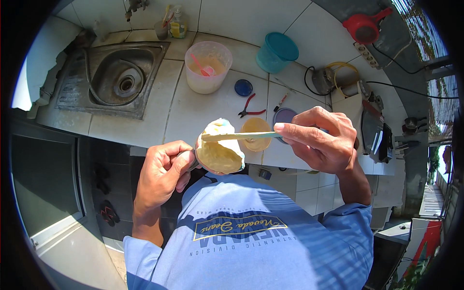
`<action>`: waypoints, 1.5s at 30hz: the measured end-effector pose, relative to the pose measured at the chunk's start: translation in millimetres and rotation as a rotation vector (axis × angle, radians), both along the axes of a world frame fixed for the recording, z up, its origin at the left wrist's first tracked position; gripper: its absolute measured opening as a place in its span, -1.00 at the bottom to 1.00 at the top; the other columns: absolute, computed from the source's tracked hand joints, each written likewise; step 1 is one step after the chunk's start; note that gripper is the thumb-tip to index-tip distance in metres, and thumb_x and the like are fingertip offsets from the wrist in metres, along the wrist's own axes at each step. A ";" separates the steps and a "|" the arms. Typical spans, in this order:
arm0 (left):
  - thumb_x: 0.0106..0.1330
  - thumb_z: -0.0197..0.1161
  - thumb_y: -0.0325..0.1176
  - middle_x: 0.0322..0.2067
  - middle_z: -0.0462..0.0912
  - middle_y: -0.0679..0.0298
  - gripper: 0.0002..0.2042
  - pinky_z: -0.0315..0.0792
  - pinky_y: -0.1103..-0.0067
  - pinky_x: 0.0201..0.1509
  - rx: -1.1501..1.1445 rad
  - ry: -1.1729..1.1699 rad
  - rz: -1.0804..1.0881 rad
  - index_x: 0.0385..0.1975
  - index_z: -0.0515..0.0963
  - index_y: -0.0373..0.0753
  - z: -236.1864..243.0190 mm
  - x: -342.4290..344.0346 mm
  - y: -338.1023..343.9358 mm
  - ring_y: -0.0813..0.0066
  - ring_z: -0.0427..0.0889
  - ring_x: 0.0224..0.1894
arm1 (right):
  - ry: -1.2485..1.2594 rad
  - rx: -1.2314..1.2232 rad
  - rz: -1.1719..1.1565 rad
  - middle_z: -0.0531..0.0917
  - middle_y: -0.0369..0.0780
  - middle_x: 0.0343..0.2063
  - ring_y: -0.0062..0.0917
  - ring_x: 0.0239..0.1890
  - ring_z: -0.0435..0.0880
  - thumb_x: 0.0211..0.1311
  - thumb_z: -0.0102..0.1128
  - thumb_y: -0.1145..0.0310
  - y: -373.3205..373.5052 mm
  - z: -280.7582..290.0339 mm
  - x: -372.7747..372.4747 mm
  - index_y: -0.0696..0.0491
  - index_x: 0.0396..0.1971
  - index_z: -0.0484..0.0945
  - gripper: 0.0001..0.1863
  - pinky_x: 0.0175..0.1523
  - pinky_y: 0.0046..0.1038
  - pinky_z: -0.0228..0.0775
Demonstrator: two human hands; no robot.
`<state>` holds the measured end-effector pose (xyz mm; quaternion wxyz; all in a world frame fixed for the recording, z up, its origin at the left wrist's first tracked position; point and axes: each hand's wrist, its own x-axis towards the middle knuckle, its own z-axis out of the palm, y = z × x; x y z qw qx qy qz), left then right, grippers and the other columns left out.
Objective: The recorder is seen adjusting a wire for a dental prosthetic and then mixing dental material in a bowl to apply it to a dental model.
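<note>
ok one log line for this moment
left hand: holds small paste-filled cup | right hand: holds flat pale stick across cup | tiled counter behind

Glossy white tiled counter [203, 108], dull steel sink [113, 77], translucent plastic tub [208, 67], pale wooden stick [241, 136]

A small cup [220, 153] sits at the centre of the frame, tilted so its mouth faces up toward the camera. It is heaped with pale yellow, creamy paste that mounds above the rim. A flat, pale stick [241, 136] lies nearly level across the top of the mound, its left end resting on the paste and its right end running toward the right of the frame.
</note>
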<state>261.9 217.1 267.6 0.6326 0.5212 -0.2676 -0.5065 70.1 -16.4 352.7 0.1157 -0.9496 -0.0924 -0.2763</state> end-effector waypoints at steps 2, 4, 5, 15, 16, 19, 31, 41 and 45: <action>0.46 0.08 -0.42 -0.63 0.43 0.45 -0.80 0.17 0.77 -0.64 -0.004 -0.010 -0.002 -0.39 0.54 -0.40 -0.3 0.1 -0.1 0.80 0.31 -0.70 | -0.002 0.001 0.000 0.61 -0.30 -0.59 -0.65 -0.58 0.60 -0.21 0.41 0.63 -0.4 0.5 0.2 0.01 -0.10 0.73 -0.49 -0.58 -0.61 0.39; 0.46 0.08 -0.42 -0.63 0.43 0.45 -0.80 0.17 0.77 -0.64 -0.006 -0.020 -0.003 -0.39 0.54 -0.39 -0.9 0.0 0.0 0.81 0.31 -0.70 | -0.005 0.004 0.000 0.61 -0.30 -0.59 -0.64 -0.58 0.60 -0.22 0.41 0.63 -1.0 0.2 -0.2 0.01 -0.10 0.73 -0.48 -0.57 -0.61 0.40; 0.46 0.08 -0.42 -0.63 0.42 0.46 -0.80 0.17 0.77 -0.63 -0.011 -0.010 -0.003 -0.40 0.54 -0.39 -1.4 -0.1 0.0 0.81 0.31 -0.70 | -0.012 0.010 -0.007 0.61 -0.30 -0.59 -0.64 -0.58 0.60 -0.21 0.41 0.63 -1.6 -0.3 -0.8 0.01 -0.10 0.73 -0.49 -0.57 -0.61 0.40; 0.47 0.07 -0.41 -0.62 0.43 0.46 -0.79 0.18 0.77 -0.63 0.007 -0.011 0.008 -0.40 0.52 -0.39 1.1 -4.3 2.9 0.81 0.31 -0.69 | -0.004 0.010 -0.053 0.64 -0.27 -0.56 -0.62 -0.57 0.61 -0.15 0.40 0.62 -2.1 -0.2 -10.1 0.03 -0.12 0.72 -0.54 -0.57 -0.60 0.39; 0.47 0.07 -0.41 -0.62 0.43 0.46 -0.79 0.18 0.77 -0.63 0.008 -0.012 0.004 -0.40 0.52 -0.39 1.0 -4.3 2.2 0.81 0.31 -0.69 | -0.006 0.012 -0.058 0.64 -0.27 -0.56 -0.62 -0.57 0.61 -0.15 0.40 0.62 -1.8 1.0 -11.5 0.03 -0.12 0.72 -0.54 -0.57 -0.60 0.39; 0.47 0.10 -0.39 -0.62 0.43 0.46 -0.79 0.22 0.77 -0.63 0.005 -0.009 -0.016 -0.39 0.52 -0.38 -4.6 -4.7 0.7 0.81 0.31 -0.70 | -0.048 0.050 -0.170 0.72 -0.21 -0.46 -0.54 -0.47 0.64 -0.09 0.43 0.58 -3.0 1.5 -22.6 0.11 -0.14 0.70 -0.61 -0.47 -0.60 0.44; 0.43 0.23 -0.20 -0.37 0.70 0.16 -0.77 0.53 0.72 -0.39 0.327 0.271 0.248 -0.22 0.47 -0.25 -181.3 -42.9 3.5 0.55 0.68 -0.45 | 0.110 1.263 -0.879 0.40 -0.47 -0.58 -0.85 -0.61 0.17 0.37 0.24 0.29 -21.4 -111.2 -89.3 0.14 -0.02 0.59 -0.70 -0.52 -0.75 -0.02; 0.47 0.17 -0.27 -0.34 0.70 0.16 -0.83 0.53 0.71 -0.30 0.418 0.382 0.448 -0.21 0.45 -0.24 -273.2 -114.5 -40.3 0.62 0.64 -0.42 | 0.267 1.469 -1.059 0.35 -0.45 -0.68 -0.81 -0.62 0.27 0.51 0.00 0.18 -6.6 -234.5 -134.7 0.08 -0.29 0.58 -0.70 -0.50 -0.66 0.13; 0.47 0.17 -0.29 -0.30 0.71 0.09 -0.81 0.57 0.68 -0.26 0.477 0.373 0.528 -0.21 0.44 -0.30 -280.9 -124.7 -41.4 0.54 0.69 -0.36 | 0.295 1.484 -0.984 0.44 -0.40 -0.62 -0.78 -0.58 0.38 0.53 -0.03 0.19 -14.1 -254.9 -134.6 0.10 -0.30 0.54 -0.70 -0.48 -0.66 0.23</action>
